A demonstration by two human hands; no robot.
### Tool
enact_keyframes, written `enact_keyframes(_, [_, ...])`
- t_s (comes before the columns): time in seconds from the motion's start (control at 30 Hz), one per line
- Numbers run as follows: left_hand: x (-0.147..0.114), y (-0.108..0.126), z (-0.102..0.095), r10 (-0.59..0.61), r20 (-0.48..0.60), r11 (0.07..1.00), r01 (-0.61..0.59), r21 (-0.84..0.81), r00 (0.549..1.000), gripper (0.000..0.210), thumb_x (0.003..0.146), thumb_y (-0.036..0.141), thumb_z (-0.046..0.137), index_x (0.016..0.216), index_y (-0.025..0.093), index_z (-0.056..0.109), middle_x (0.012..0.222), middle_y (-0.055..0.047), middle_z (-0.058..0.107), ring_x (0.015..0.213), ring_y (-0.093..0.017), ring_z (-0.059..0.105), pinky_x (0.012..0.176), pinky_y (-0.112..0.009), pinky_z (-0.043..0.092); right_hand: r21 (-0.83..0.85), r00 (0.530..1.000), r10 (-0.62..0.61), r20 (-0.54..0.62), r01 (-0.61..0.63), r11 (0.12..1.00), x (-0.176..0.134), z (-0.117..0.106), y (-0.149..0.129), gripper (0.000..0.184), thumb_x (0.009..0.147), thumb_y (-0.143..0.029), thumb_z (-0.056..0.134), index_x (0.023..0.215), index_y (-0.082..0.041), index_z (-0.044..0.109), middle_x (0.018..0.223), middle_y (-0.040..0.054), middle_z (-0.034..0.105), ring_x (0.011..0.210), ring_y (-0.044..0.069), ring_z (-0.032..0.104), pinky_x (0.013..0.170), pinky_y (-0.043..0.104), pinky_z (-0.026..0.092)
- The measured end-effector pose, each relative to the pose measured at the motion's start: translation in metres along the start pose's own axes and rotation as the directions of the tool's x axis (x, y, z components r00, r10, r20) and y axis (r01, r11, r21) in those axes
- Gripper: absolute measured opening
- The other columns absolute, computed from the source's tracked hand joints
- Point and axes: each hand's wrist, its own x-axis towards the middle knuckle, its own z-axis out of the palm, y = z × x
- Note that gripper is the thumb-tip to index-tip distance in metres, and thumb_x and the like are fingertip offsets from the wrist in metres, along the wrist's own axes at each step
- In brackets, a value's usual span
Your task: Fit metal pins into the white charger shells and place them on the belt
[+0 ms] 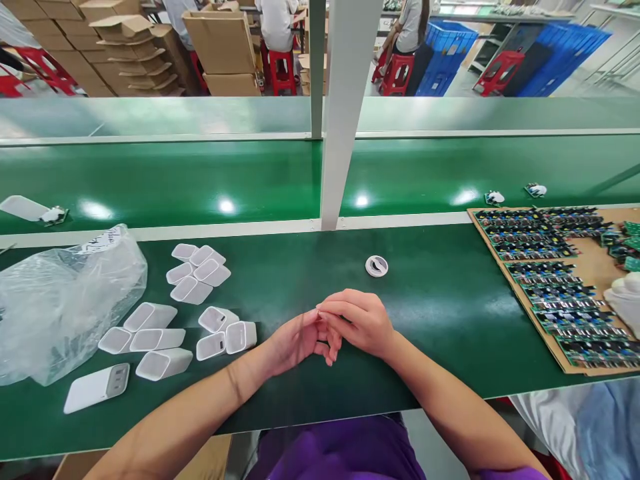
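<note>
My left hand (303,343) is palm up over the green tabletop, its fingers apart and loosely curled, with nothing in the palm. Fingers of my right hand (359,321) press together on the fingertips of the left hand; no object shows between them. Left of the hands, white hollow plastic housings (215,345) stand in a small cluster, some with a slot showing inside. More white housings (157,340) lie farther left, and another group of housings (195,273) sits behind. A small round white disc (377,266) with a dark centre lies beyond my right hand.
At left are a clear plastic bag (65,300) and a white charger block with ports (97,388). Several rows of circuit boards (555,287) lie on cardboard at right. A white post (345,113) rises ahead, beside a green belt (225,173) carrying a few parts.
</note>
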Motion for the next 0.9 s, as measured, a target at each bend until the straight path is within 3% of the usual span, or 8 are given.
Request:
enact_keyframes(0.23, [0.001,0.001,0.001,-0.029,-0.009,0.999,0.029,-0.014,1.0,0.043,0.088,0.05,0.05,0.081,0.01,0.065,0.073,-0.009,0.064,0.067,-0.019,0.06,0.064,-0.031,0.046,-0.196,0.986,-0.164,0.028,0.166,0.967,-0.001,-0.002,0.005,0.014,0.095,-0.015,0.047,0.096,-0.017,0.061,0.086,0.0032,0.07,0.07,0.01,0.064,0.06,0.021,0.051])
enact_keyframes(0.47, [0.006,-0.001,0.0,-0.115,-0.058,0.991,0.111,-0.073,0.992,0.038,0.089,0.05,0.05,0.087,0.014,0.062,0.076,-0.008,0.065,0.066,-0.019,0.061,0.06,-0.032,0.049,-0.503,0.968,-0.177,0.176,0.243,0.83,-0.003,0.008,0.016,0.024,0.097,-0.016,0.039,0.086,-0.019,0.06,0.079,-0.0039,0.066,0.063,0.006,0.058,0.053,0.021,0.043])
enact_keyframes(0.6, [0.006,0.001,-0.001,-0.166,-0.074,0.985,0.162,-0.052,0.983,0.036,0.085,0.048,0.056,0.085,0.014,0.065,0.076,-0.009,0.065,0.065,-0.02,0.06,0.061,-0.033,0.049,-0.531,0.966,-0.144,0.217,0.24,0.813,-0.003,0.01,0.022,0.023,0.096,-0.017,0.042,0.082,-0.019,0.06,0.08,-0.0046,0.066,0.066,0.006,0.059,0.053,0.021,0.042])
enact_keyframes(0.9, [0.01,-0.004,-0.019,-0.232,-0.126,0.973,0.229,-0.037,0.965,0.043,0.074,0.057,0.066,0.081,0.015,0.07,0.076,-0.01,0.064,0.067,-0.022,0.057,0.063,-0.037,0.046,-0.427,0.983,-0.049,0.178,0.122,0.896,-0.011,0.024,0.03,0.022,0.094,-0.028,0.043,0.084,-0.02,0.06,0.083,-0.0044,0.069,0.068,0.005,0.063,0.058,0.016,0.049])
